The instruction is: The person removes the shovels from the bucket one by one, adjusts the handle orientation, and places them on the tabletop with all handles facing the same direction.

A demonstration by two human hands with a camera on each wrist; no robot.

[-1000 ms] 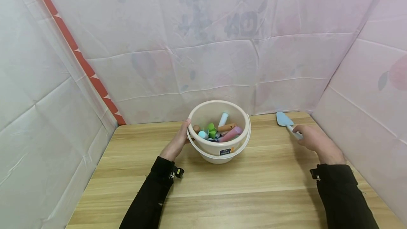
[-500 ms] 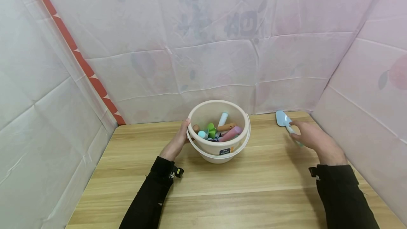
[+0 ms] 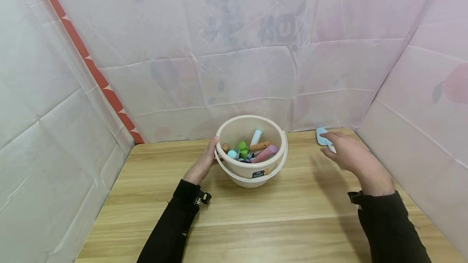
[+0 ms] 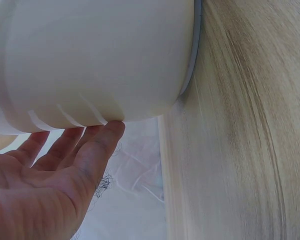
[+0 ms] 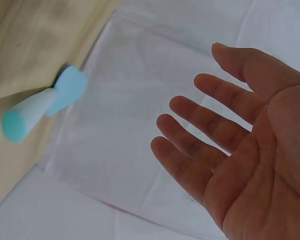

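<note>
Wooden surface [image 3: 292,214] is carrying a cream bucket [image 3: 252,164] at centre-far, loaded with small coloured toys [image 3: 252,149]. Left hand [image 3: 202,164] is bracing the bucket's left wall, fingers [image 4: 97,145] straight and flat against it. Right hand [image 3: 347,155] is hovering just above the blue toy shovel [image 5: 42,106], which is lying on the surface at far right near the wall; fingers [image 5: 200,140] are spread apart, holding nothing. Judgement: the reach for the shovel is in hand. The next move probably calls for lowering onto the white handle and closing round it.
</note>
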